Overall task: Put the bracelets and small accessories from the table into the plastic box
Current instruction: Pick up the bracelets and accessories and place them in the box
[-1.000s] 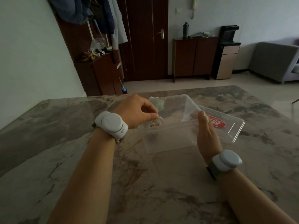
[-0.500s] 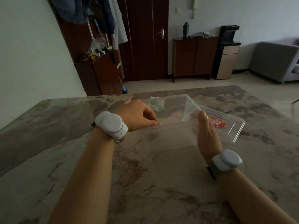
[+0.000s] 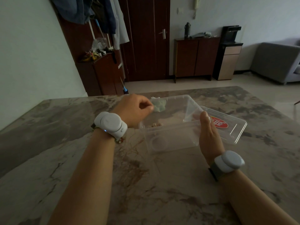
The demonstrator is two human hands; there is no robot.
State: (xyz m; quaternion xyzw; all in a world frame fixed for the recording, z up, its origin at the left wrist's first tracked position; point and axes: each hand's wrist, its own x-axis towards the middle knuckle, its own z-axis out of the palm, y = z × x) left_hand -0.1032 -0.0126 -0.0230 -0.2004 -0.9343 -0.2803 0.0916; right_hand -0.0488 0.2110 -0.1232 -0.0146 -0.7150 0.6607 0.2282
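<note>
Far left, bare marble table (image 3: 48, 159). Next, left hand (image 3: 134, 109) with a white wristband (image 3: 112, 124), over the near-left corner of the plastic box (image 3: 170, 140); fingers curled, thumb and forefinger tips together right at a pale green trinket (image 3: 159, 106) by the box's far-left corner. Cannot tell whether pinching it or only touching, nor whether the trinket is in the box or just behind it. Below that hand, inside the box near its left wall, a beaded bracelet (image 3: 155, 125) lying on the bottom. Further right, right hand (image 3: 209, 137), flat and relaxed against the box's right wall, thumb up at the rim. Rightmost, clear lid (image 3: 230, 132) with a red label (image 3: 219, 123), flat on the table just beside the box.
</note>
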